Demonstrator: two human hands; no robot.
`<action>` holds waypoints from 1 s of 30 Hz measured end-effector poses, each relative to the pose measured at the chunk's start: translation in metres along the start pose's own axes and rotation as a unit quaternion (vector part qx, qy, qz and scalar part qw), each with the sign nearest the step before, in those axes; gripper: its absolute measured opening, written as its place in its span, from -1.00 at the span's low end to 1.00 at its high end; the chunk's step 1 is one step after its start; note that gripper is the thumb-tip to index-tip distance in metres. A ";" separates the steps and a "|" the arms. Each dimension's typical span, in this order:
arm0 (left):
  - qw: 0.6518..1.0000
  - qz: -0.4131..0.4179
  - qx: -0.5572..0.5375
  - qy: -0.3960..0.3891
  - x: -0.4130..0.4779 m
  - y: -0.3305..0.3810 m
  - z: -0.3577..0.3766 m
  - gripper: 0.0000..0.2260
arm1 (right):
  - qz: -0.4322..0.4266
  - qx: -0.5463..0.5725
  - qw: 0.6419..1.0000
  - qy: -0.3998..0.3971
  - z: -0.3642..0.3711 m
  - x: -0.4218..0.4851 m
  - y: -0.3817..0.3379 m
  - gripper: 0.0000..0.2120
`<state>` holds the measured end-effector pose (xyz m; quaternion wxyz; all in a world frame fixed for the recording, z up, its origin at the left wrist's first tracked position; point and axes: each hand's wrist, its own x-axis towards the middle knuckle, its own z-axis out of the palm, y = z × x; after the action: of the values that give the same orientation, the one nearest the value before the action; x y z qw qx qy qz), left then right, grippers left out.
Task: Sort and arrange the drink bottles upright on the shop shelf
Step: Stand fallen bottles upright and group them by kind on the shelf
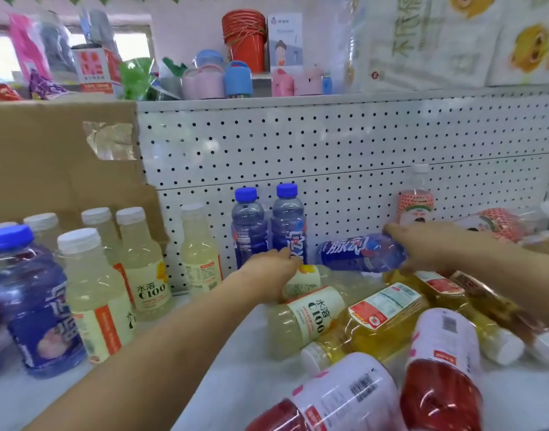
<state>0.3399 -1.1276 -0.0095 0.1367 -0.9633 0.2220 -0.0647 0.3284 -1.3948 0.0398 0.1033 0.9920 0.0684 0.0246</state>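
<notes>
My right hand grips a blue bottle lying on its side near the pegboard back. My left hand closes over a pale yellow C100 bottle that lies flat. Two blue bottles stand upright against the back. Several pale yellow C100 bottles and a large blue bottle stand upright at the left. A second C100 bottle, amber bottles and red bottles lie in a heap at the right.
A white shelf board carries everything. A cardboard box rises at the back left. A pink-labelled bottle stands at the back right beside a lying one. An upper shelf holds cups and packages.
</notes>
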 end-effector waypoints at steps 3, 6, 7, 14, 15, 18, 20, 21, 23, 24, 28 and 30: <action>1.000 0.002 0.002 -0.011 -0.001 -0.001 0.007 -0.45 | 0.007 0.120 0.993 -0.001 -0.006 0.005 0.020 -0.42; 0.997 -0.018 -0.069 -0.032 -0.009 -0.007 0.011 -0.43 | -0.013 0.206 0.978 0.043 -0.025 0.015 0.029 -0.61; 0.994 -0.027 -0.094 -0.042 -0.013 -0.010 0.010 -0.39 | -0.019 0.231 0.970 0.072 -0.031 0.020 0.027 -0.62; 0.965 -0.126 -0.172 -0.150 -0.042 -0.029 0.003 -0.40 | -0.070 0.334 0.922 0.182 -0.043 0.058 -0.022 -0.62; 0.960 -0.139 -0.176 -0.168 -0.048 -0.031 0.002 -0.42 | -0.079 0.326 0.925 0.176 -0.044 0.063 -0.028 -0.58; 0.946 -0.175 -0.186 -0.201 -0.065 -0.034 0.000 -0.49 | -0.089 0.330 0.928 0.151 -0.049 0.071 -0.044 -0.49; 0.939 -0.196 -0.204 -0.195 -0.077 -0.034 0.001 -0.53 | -0.094 0.343 0.927 0.121 -0.050 0.075 -0.051 -0.44; 0.936 -0.203 -0.219 -0.185 -0.083 -0.035 0.002 -0.56 | -0.096 0.351 0.926 0.100 -0.050 0.075 -0.054 -0.41; 0.928 -0.212 -0.261 -0.159 -0.096 -0.037 0.004 -0.64 | -0.096 0.360 0.925 0.074 -0.048 0.072 -0.057 -0.33; 0.922 -0.217 -0.286 -0.146 -0.104 -0.038 0.006 -0.66 | -0.091 0.360 0.925 0.077 -0.045 0.070 -0.058 -0.30; 0.876 -0.218 -0.429 -0.040 -0.135 -0.044 0.019 -0.49 | -0.062 0.335 0.924 0.173 -0.020 0.049 -0.055 -0.58; 0.837 -0.221 -0.500 0.040 -0.147 -0.041 0.026 -0.39 | -0.106 0.249 0.957 0.105 -0.005 0.038 -0.054 -0.71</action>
<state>0.2305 -1.0201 -0.0319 -0.3902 -0.9206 0.0110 -0.0123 0.3587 -1.3364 0.0350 -0.1529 0.9651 0.1879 0.0999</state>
